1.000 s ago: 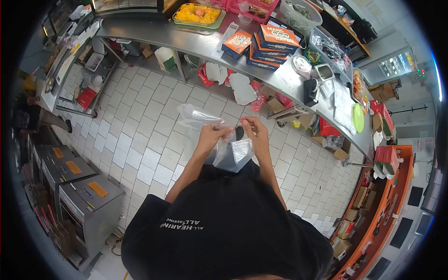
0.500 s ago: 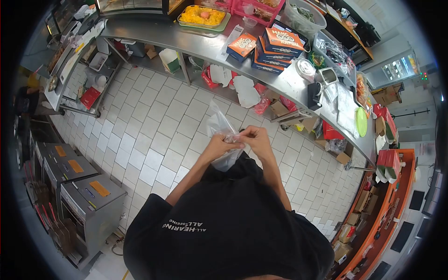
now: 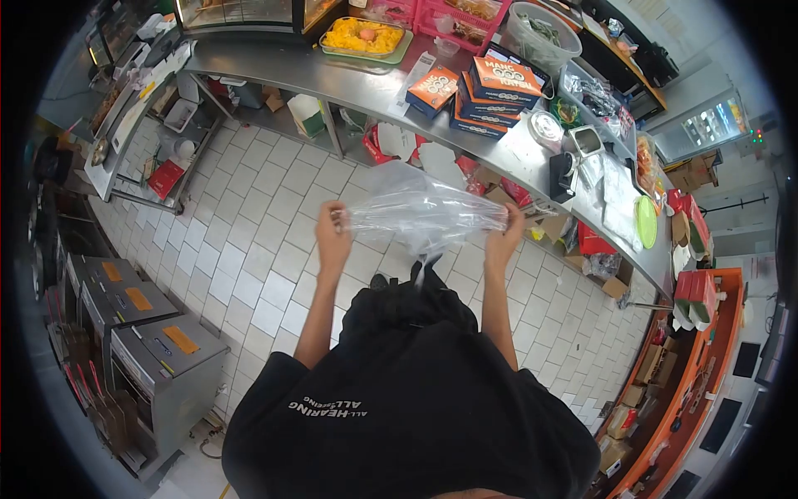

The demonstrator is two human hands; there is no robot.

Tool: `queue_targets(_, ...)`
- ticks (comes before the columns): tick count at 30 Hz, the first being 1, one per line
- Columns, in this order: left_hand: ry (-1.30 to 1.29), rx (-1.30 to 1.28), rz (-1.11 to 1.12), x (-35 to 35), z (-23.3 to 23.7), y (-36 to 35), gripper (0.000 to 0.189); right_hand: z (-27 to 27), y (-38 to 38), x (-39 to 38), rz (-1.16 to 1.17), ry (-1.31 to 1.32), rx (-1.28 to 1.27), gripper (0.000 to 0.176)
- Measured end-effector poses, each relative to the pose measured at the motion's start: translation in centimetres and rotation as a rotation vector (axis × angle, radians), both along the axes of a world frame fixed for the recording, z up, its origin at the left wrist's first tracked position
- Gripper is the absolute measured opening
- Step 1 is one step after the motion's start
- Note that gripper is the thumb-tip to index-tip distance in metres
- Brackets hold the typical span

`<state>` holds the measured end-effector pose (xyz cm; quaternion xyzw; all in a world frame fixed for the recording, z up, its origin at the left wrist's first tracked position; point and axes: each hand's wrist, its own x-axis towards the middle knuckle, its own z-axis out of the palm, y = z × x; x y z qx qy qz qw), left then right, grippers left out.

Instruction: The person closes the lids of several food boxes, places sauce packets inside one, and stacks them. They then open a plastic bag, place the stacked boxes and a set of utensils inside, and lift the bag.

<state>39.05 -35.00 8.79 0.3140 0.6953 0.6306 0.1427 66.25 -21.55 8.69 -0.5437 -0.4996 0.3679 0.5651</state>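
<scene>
A clear plastic bag [image 3: 420, 208] is stretched sideways between my two hands, over the tiled floor in front of me. My left hand [image 3: 333, 237] grips its left edge with curled fingers. At the opposite edge, my right hand [image 3: 504, 235] pinches the plastic. The bag spreads wide and see-through, its lower part hanging in a point toward my black trousers. I see no contents in it.
A steel counter [image 3: 349, 83] runs ahead, bearing stacked orange and dark-blue boxes [image 3: 499, 91], a tray of yellow food [image 3: 362, 36] and a plastic tub [image 3: 540, 40]. Grey appliances [image 3: 166, 349] stand at left, and orange shelving [image 3: 690, 374] at right.
My hands have moved apart, left and right, pulling the bunched bag out wide. They are also somewhat farther forward than before.
</scene>
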Motion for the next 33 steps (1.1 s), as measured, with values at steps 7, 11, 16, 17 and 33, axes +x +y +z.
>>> queue_targets(7, 0.130, -0.264, -0.164, 1.3, -8.4, 0.0, 0.015, -5.1, -1.4, -1.5, 0.210, 0.253, -0.324, 0.013)
queue_targets(11, -1.247, 0.184, 0.039, 2.1, -10.4, 0.0, 0.026, -4.3, -2.8, -2.5, -0.048, 0.686, -0.431, 0.016)
queue_targets(16, -1.495, 0.233, -0.107, 3.5, -3.4, 1.3, 0.033, -4.3, -4.3, -3.3, 0.111, 1.044, -0.768, 0.016)
queue_targets(17, -1.501, 0.234, -0.101, 3.5, -4.6, 0.9, 0.033, -4.2, -4.2, -3.0, 0.136, 1.037, -0.823, 0.015)
queue_targets(33, 0.660, -0.057, -0.284, 7.1, -0.7, 2.3, 0.044, 3.2, -1.7, -3.3, 0.462, 0.005, -0.446, 0.035)
